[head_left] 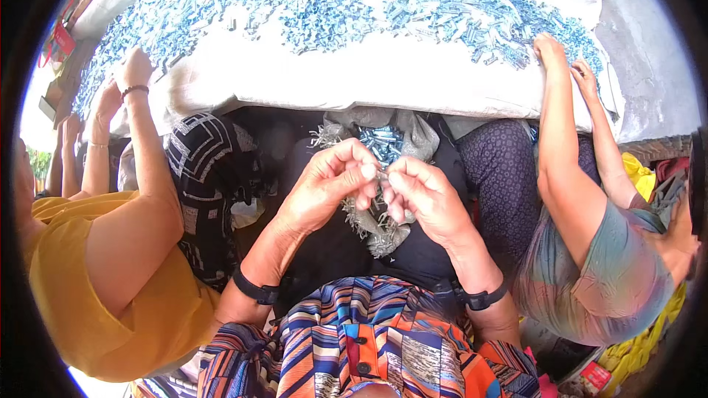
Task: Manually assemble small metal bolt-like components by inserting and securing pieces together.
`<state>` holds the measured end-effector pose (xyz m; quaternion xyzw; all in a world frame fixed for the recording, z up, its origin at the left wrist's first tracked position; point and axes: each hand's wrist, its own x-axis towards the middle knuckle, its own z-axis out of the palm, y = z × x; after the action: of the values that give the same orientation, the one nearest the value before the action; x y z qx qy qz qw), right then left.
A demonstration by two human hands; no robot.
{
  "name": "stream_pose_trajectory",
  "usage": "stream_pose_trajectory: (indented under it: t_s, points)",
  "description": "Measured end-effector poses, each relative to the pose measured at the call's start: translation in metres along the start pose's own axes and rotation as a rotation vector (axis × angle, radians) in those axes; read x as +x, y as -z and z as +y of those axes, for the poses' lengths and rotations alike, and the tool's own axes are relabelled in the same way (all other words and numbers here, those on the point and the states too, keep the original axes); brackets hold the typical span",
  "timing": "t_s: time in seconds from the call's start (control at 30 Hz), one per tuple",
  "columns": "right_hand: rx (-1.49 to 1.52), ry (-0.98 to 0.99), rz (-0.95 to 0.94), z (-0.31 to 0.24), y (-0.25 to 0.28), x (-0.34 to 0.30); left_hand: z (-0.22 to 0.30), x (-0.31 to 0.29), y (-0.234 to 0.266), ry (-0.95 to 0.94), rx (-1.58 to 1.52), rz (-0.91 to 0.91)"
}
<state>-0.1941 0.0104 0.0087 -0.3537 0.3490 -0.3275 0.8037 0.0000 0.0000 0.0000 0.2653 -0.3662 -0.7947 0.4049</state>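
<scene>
My left hand [328, 188] and my right hand [431, 203] meet above my lap, thumbs and forefingers pinched close together. Between the fingertips is a small thin piece [381, 175], mostly hidden by the fingers; its exact kind cannot be made out. Just below and beyond the hands, a frayed grey woven sack [420, 136] lies open between my knees. Inside it are many small shiny blue-silver metallic pieces [380, 141]. My wrists each carry a black band.
Ahead, a white sheet [346, 77] covers a raised surface heaped with small blue-silver pieces [332, 11]. A person in a mustard top [118, 280] sits close on my left, another in a grey-green top [590, 280] on my right, both reaching to the heap. Yellow cloth [638, 177] lies far right.
</scene>
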Motion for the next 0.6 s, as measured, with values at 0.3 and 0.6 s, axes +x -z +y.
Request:
stream_pose_trajectory:
  t_s: [0.3, 0.6]
  points:
    - [-0.760, 0.240, 0.181, -0.006, -0.008, 0.012, 0.008, 0.006, 0.000, -0.074, 0.358, 0.163]
    - [-0.938, 0.310, 0.238, -0.012, -0.012, 0.009, 0.009, 0.008, -0.010, -0.190, 0.767, 0.205]
